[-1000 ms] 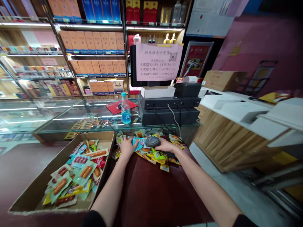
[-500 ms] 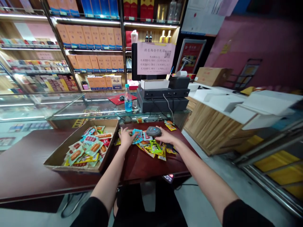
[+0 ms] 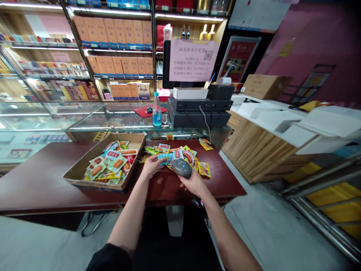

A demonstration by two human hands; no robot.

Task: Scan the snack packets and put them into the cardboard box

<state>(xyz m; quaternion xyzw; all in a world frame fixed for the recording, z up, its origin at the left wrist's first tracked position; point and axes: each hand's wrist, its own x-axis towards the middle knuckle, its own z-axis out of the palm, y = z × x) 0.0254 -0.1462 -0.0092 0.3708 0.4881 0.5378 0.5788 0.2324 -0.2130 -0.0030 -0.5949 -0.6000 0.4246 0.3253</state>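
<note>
A blue snack packet (image 3: 165, 159) is pinched between the fingers of my left hand (image 3: 152, 166), just above the dark red table. My right hand (image 3: 194, 183) grips a dark grey handheld scanner (image 3: 182, 168) with a small blue light; its head points toward the packets. Beyond and around both hands lies a loose pile of colourful snack packets, among them a yellow one (image 3: 204, 169) to the right of the scanner. To the left stands a shallow cardboard box (image 3: 69, 175) holding several packets of small sausages.
Behind the table (image 3: 34, 177) is a glass counter with a blue bottle (image 3: 157, 113), a red mat and a dark monitor base (image 3: 199, 118). A pink sign (image 3: 194, 60) hangs on the monitor. Shelves of boxes line the back wall. A wooden cabinet (image 3: 254, 146) stands at the right.
My right hand has brought the scanner nearer to me, and packets beneath it have shifted. The left hand now holds the blue packet lifted. The view has shifted slightly.
</note>
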